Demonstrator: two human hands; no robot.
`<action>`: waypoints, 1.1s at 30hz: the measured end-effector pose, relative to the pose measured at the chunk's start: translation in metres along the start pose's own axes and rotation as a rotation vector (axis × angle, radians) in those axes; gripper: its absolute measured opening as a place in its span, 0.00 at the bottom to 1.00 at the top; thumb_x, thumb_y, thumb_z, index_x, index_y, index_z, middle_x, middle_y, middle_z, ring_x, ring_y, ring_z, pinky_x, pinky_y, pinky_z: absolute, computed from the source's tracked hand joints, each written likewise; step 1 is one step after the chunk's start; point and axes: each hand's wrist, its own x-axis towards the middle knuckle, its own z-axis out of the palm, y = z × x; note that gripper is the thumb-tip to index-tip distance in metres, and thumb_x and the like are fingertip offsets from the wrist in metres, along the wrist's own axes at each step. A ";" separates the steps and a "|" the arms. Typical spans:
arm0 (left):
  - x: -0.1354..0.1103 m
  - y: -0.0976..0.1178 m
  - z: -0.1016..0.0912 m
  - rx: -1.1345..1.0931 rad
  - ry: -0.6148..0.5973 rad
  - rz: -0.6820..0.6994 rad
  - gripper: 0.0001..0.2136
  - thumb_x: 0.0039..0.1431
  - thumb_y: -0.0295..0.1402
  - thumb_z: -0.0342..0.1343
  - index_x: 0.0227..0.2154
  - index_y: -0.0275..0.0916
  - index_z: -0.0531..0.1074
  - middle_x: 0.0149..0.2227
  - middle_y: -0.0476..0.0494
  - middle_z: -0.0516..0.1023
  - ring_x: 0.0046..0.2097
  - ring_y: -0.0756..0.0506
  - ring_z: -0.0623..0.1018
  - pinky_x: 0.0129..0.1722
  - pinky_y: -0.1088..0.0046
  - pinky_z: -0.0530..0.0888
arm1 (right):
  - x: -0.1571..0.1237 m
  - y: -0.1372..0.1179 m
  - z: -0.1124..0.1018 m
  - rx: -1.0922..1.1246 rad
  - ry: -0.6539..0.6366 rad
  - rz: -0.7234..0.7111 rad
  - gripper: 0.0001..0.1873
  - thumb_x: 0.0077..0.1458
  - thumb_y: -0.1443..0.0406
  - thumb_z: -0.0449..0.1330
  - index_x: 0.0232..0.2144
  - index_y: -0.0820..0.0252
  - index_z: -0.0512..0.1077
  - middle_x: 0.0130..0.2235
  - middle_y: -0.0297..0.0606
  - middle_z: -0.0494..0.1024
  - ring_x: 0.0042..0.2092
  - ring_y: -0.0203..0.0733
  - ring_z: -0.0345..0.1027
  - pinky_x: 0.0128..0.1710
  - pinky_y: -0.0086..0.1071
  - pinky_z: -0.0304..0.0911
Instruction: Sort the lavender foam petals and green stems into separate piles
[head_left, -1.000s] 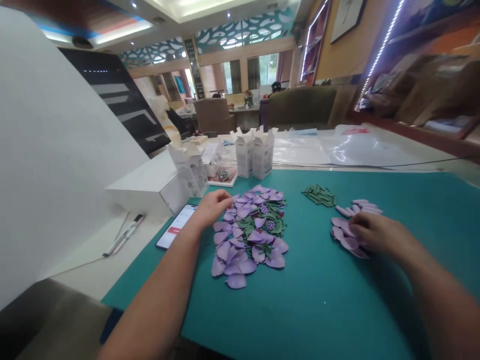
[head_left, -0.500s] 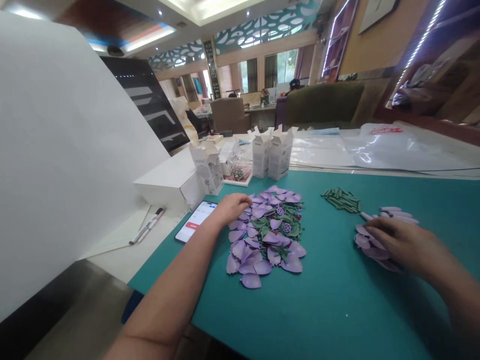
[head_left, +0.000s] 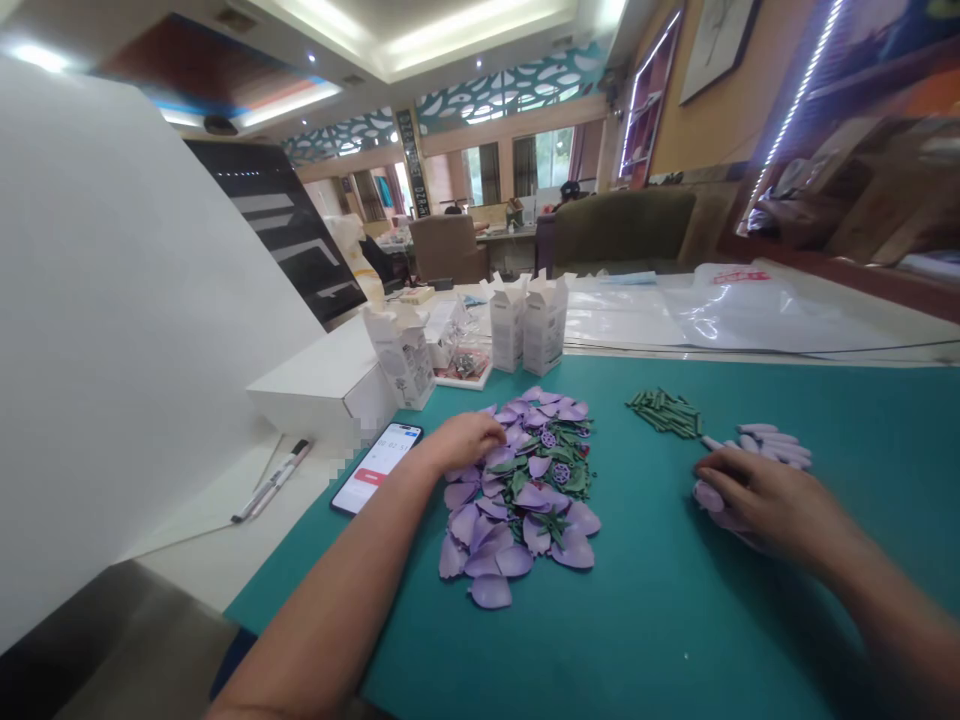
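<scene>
My left hand (head_left: 471,440) rests at the upper left edge of a heap of purple plastic petals (head_left: 491,590), fingers curled together; what is between its fingertips is hidden. Green leaf-like pieces (head_left: 514,480) and small purple wheel-shaped pieces (head_left: 560,474) lie among the heap. To the right, my right hand (head_left: 754,490) is closed, its fingers bent down over a small group of purple petals (head_left: 712,497) that partly show under the hand. Just behind it lie several slim pale purple pieces (head_left: 776,443). Short green sticks (head_left: 666,412) are piled beyond its fingertips.
A phone (head_left: 379,465) with a timer lies left of the heap on the green mat (head_left: 630,620). Open white boxes (head_left: 545,325) and a small tray (head_left: 463,370) stand at the back. Pens (head_left: 271,482) and a white carton (head_left: 322,385) are at the left; plastic sheeting (head_left: 750,310) covers the far side.
The view has tilted up and turned slightly right. My right hand has shifted a little left over the small petal group. My left hand stays at the heap's edge.
</scene>
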 end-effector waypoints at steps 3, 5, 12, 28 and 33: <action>0.019 0.001 -0.002 0.031 0.045 -0.029 0.15 0.62 0.28 0.48 0.47 0.41 0.77 0.48 0.41 0.77 0.48 0.42 0.76 0.49 0.70 0.70 | -0.001 -0.002 -0.002 0.013 -0.008 -0.005 0.17 0.50 0.52 0.48 0.28 0.52 0.72 0.32 0.43 0.78 0.32 0.51 0.71 0.28 0.39 0.62; 0.035 0.005 0.003 0.053 0.055 -0.039 0.18 0.62 0.27 0.46 0.52 0.43 0.73 0.53 0.40 0.73 0.52 0.41 0.74 0.52 0.67 0.69 | -0.002 -0.004 -0.003 0.025 0.001 -0.015 0.18 0.49 0.51 0.48 0.27 0.53 0.72 0.31 0.43 0.78 0.31 0.50 0.70 0.28 0.39 0.61; 0.049 0.016 0.021 0.086 -0.030 0.069 0.18 0.60 0.26 0.49 0.49 0.46 0.75 0.57 0.45 0.72 0.55 0.41 0.72 0.54 0.66 0.69 | -0.002 -0.005 -0.002 0.044 0.046 -0.047 0.19 0.50 0.51 0.46 0.26 0.52 0.72 0.31 0.41 0.79 0.32 0.49 0.71 0.30 0.39 0.61; 0.051 -0.017 -0.003 0.056 0.020 -0.118 0.23 0.56 0.20 0.46 0.53 0.39 0.73 0.55 0.40 0.74 0.54 0.43 0.74 0.55 0.72 0.68 | -0.002 -0.006 -0.001 0.032 0.049 -0.077 0.18 0.52 0.53 0.48 0.28 0.53 0.74 0.31 0.39 0.79 0.31 0.47 0.71 0.28 0.36 0.61; 0.038 -0.015 0.005 0.018 -0.081 -0.069 0.22 0.54 0.19 0.47 0.48 0.42 0.76 0.54 0.44 0.75 0.52 0.45 0.75 0.53 0.75 0.69 | -0.001 -0.004 0.001 0.026 0.046 -0.087 0.19 0.52 0.53 0.48 0.29 0.54 0.74 0.31 0.40 0.79 0.31 0.47 0.71 0.28 0.36 0.61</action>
